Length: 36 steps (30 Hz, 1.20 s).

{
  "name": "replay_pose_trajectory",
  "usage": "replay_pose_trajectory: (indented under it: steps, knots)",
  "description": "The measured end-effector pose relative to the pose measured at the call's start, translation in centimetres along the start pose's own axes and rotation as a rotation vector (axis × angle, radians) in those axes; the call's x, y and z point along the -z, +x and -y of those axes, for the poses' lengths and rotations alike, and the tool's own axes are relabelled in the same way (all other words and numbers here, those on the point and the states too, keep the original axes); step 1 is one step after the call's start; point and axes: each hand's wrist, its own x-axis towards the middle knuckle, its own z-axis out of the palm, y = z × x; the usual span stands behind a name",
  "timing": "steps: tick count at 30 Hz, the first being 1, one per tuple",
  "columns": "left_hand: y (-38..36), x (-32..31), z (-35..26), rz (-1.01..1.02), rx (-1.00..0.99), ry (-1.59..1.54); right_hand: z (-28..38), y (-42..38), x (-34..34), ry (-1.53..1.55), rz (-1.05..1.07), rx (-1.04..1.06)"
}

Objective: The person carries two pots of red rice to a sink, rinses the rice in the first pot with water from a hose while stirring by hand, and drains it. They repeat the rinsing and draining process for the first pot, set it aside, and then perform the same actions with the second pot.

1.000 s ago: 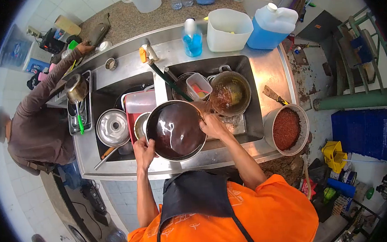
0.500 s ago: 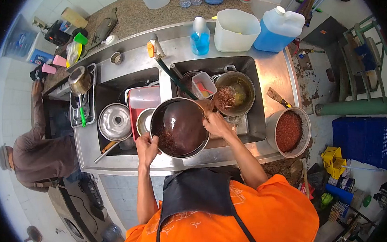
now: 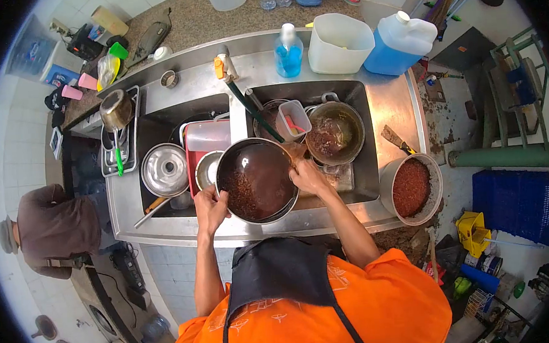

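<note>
A wide metal pot [image 3: 268, 178] with cloudy reddish-brown water and small brown grains hangs over the sink divider between my hands. My left hand [image 3: 212, 208] grips its left rim, thumb on the inside. On the right rim, my right hand [image 3: 307, 174] is closed, fingers partly hidden beneath. Brown liquid [image 3: 295, 150] shows at the rim just above my right hand. Beside it, a larger pot [image 3: 353, 119] in the right basin holds murky, foamy liquid. A clear plastic container [image 3: 293, 119] with something red inside sits near the green hose [image 3: 255, 110].
At the right counter edge stands a bucket of reddish grains [image 3: 411, 188], with a scraper [image 3: 398, 139] behind it. The left basin holds a round metal lid [image 3: 164, 170] and a red tray [image 3: 193, 157]. Blue liquid bottles [image 3: 289, 54] line the back. Another person [image 3: 57, 222] stands left.
The reddish splash in the larger pot has flattened into foam. More grains show at the left of the held pot. The other person's outstretched arm has drawn in.
</note>
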Motion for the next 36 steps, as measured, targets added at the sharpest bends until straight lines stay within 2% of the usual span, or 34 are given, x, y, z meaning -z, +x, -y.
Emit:
replay_pose_trajectory:
  steps: [3, 6, 10, 12, 19, 25, 36]
  knots:
    - [0.0, 0.1, -0.2, 0.005, -0.003, 0.019, 0.2, -0.3, -0.2, 0.054, -0.073, 0.029]
    - [-0.1, 0.0, 0.0, 0.003, -0.002, 0.017, 0.7, -0.2, 0.2, 0.027, 0.028, -0.034]
    - [-0.3, 0.1, -0.3, 0.006, 0.007, -0.009, 1.9, -0.7, 0.9, 0.092, -0.008, 0.004]
    - [-0.4, 0.1, -0.6, 0.007, 0.002, -0.004, 1.7, -0.8, 0.4, 0.107, -0.093, 0.018]
    - [-0.6, 0.1, -1.1, -0.002, -0.019, 0.008, -0.5, -0.3, -1.5, 0.063, -0.015, -0.024]
    - [-0.7, 0.3, -1.9, -0.002, -0.034, 0.045, -0.9, -0.4, -2.3, 0.112, -0.109, 0.041]
    - [-0.5, 0.2, -1.4, 0.005, -0.07, 0.104, -0.6, -0.7, -2.0, 0.085, 0.01, -0.041]
